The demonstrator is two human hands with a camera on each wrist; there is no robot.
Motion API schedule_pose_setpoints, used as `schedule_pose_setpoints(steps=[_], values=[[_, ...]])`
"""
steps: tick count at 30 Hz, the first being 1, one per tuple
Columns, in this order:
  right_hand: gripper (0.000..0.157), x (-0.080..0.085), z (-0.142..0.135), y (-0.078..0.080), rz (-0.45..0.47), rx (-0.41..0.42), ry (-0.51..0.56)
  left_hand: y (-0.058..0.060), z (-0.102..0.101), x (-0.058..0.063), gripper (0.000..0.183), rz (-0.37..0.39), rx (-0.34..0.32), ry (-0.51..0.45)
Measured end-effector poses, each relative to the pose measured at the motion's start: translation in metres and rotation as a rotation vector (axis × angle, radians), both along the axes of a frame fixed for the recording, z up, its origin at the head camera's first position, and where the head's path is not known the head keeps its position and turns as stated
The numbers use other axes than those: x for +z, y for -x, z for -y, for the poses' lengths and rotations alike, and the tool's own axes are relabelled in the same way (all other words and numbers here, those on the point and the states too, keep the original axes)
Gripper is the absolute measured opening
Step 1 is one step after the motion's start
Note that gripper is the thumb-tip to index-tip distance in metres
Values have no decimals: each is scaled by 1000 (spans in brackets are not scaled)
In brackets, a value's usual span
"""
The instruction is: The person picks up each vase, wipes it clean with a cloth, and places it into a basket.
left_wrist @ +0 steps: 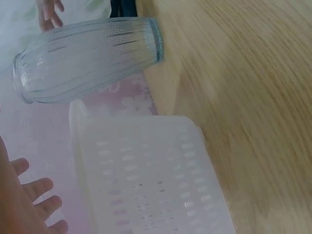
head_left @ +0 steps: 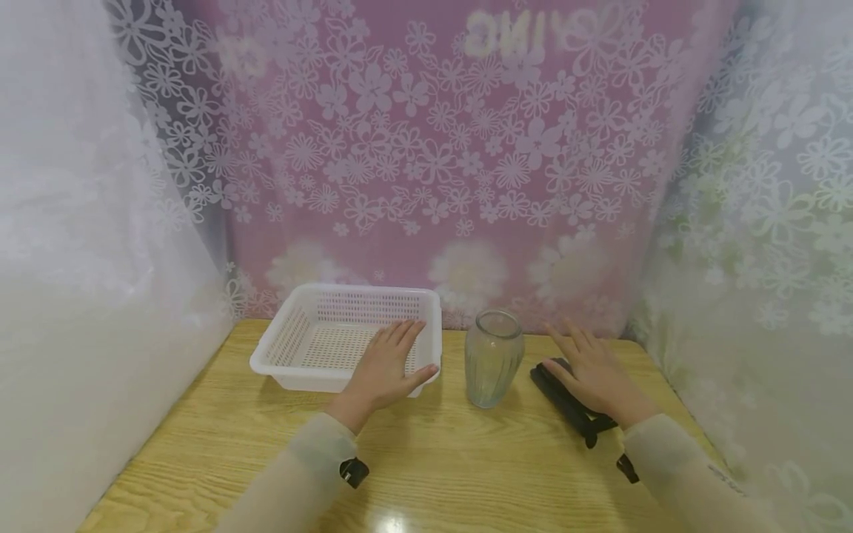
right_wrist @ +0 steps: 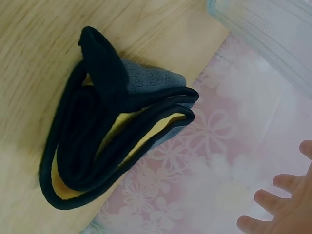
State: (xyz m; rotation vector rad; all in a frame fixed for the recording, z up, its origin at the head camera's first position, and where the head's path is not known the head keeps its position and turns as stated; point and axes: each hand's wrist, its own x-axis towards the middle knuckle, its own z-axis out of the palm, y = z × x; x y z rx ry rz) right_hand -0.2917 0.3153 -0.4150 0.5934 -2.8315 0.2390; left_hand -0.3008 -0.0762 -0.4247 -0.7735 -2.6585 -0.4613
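Lower right lies the cloth [head_left: 562, 397], near the right hand [head_left: 595, 375]; right of centre, the vase [head_left: 493, 368]; left of centre, the left hand [head_left: 382, 368] near the basket [head_left: 303, 380]; all visible fingers are released; the smooth vase would need gentle, two-sided grip.

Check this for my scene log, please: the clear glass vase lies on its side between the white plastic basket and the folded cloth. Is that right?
Not quite: the clear glass vase does not lie on its side; it stands upright, mouth up, as the head view shows. It is between the white plastic basket and the folded cloth, as you say.
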Motion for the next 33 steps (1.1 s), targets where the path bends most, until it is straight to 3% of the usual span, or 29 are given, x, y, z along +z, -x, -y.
schedule_pose_setpoints(steps=[12, 25, 33], values=[[71, -13, -4, 9, -57, -29, 1, 4, -18, 1, 78, -8, -13, -169], [66, -31, -4, 17, -127, -41, 30, 6, -48, 3, 76, 105, 6, -260], [63, -41, -4, 23, -130, -87, 47, 8, -68, 3, 75, 140, -5, -389]])
